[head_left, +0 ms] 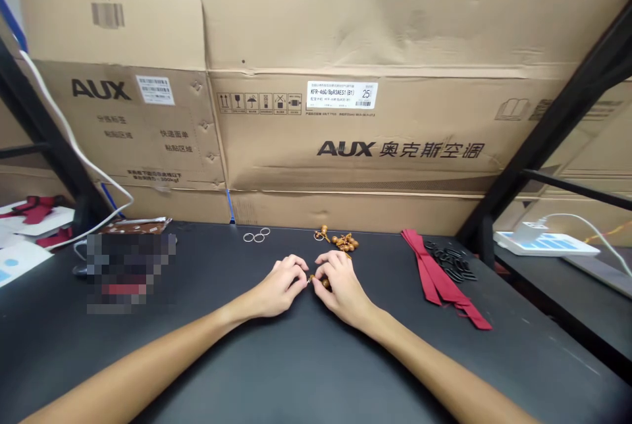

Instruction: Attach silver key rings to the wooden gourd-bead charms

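We are pinching a small wooden bead (324, 284) between the closed fingertips of the left hand (277, 290) and right hand (342, 287), at the middle of the black table (306, 374). A bead pile (343, 240) and metal rings (257, 236) are lying just beyond; red ribbons (437, 274) are lying to the right, well apart.

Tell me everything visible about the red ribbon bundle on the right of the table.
The red ribbon bundle is several flat strips of dark red, cloth-like band, lying flat on the black table, slanting from near the back toward the right front, the near ends splaying a little. A heap of black rings sits close against its right side. No hand touches it; the right hand, pinching a small wooden piece, is off to its left.
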Demonstrator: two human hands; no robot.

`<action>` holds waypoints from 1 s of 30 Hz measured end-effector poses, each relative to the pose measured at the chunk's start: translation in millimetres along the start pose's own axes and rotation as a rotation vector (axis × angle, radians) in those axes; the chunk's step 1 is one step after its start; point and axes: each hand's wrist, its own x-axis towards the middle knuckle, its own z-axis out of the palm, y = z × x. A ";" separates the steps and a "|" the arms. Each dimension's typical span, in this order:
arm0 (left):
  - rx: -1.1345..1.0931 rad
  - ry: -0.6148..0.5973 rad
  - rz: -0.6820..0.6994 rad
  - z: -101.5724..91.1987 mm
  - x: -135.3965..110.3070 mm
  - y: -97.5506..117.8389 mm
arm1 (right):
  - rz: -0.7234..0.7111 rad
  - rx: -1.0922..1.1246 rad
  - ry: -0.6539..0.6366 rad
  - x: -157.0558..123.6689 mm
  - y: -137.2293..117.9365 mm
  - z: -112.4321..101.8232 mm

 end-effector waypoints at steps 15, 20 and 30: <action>0.154 0.089 0.026 -2.4 -6.6 -7.2 | -0.008 0.025 -0.159 -1.6 11.3 -15.9; 0.154 0.094 0.068 1.7 -5.0 -10.6 | -0.043 0.045 -0.177 -2.0 9.2 -13.3; 0.081 0.059 0.044 0.9 -4.3 -12.9 | -0.010 0.034 -0.114 -2.4 13.9 -9.9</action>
